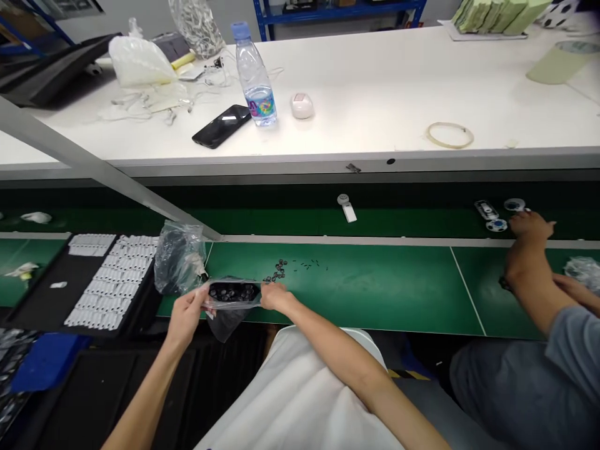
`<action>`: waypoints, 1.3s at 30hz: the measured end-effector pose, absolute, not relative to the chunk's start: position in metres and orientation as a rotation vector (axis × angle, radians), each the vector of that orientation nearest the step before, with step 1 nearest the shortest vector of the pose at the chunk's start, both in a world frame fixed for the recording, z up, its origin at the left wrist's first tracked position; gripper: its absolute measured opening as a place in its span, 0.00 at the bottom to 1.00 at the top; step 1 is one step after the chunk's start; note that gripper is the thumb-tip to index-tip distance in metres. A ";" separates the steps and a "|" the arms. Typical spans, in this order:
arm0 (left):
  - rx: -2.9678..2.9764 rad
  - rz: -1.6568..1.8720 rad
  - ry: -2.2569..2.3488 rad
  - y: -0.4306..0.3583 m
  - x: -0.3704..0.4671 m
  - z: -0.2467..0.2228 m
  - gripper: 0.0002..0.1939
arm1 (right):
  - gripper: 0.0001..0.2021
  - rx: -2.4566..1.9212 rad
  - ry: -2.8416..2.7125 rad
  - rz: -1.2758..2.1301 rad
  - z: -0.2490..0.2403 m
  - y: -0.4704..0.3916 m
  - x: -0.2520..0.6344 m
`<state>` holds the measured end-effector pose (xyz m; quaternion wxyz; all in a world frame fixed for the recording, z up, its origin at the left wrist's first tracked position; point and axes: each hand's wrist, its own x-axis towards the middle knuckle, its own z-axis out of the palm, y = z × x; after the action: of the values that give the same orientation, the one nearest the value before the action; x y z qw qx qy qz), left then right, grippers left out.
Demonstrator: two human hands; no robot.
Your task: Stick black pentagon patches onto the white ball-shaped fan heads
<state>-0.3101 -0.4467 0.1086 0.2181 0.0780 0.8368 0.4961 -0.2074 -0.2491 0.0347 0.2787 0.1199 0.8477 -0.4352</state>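
A clear plastic bag (233, 305) with small black round parts inside is stretched between my two hands, over the front edge of the green work surface (384, 287). My left hand (188, 309) grips its left end, and my right hand (276, 296) pinches its right end with closed fingers. Small dark round parts (280, 269) lie just beyond my right hand, with several tiny black pieces (307, 265) to their right. Another clear bag (179, 257) sits behind my left hand.
A black tray (44, 290) of white parts is at the left. Beyond a green belt (281, 220), a white shelf (365, 94) holds a bottle (255, 81) and phone (222, 126). A co-worker's hand (529, 226) reaches over the belt at right.
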 end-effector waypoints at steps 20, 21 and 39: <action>-0.254 1.508 2.302 -0.494 -0.327 0.094 0.30 | 0.27 0.909 2.894 -0.909 -0.142 -0.178 -0.148; -0.277 1.497 2.304 -0.494 -0.325 0.097 0.30 | 0.27 0.820 2.910 -0.906 -0.148 -0.177 -0.149; -0.481 1.323 2.336 -0.481 -0.319 0.120 0.32 | 0.31 0.726 2.931 -0.875 -0.201 -0.147 -0.110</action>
<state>-0.3188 -0.4808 0.1196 0.2056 -0.1726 0.8382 0.4747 -0.1104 -0.1472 -0.2008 -0.0013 0.2309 0.9324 -0.2782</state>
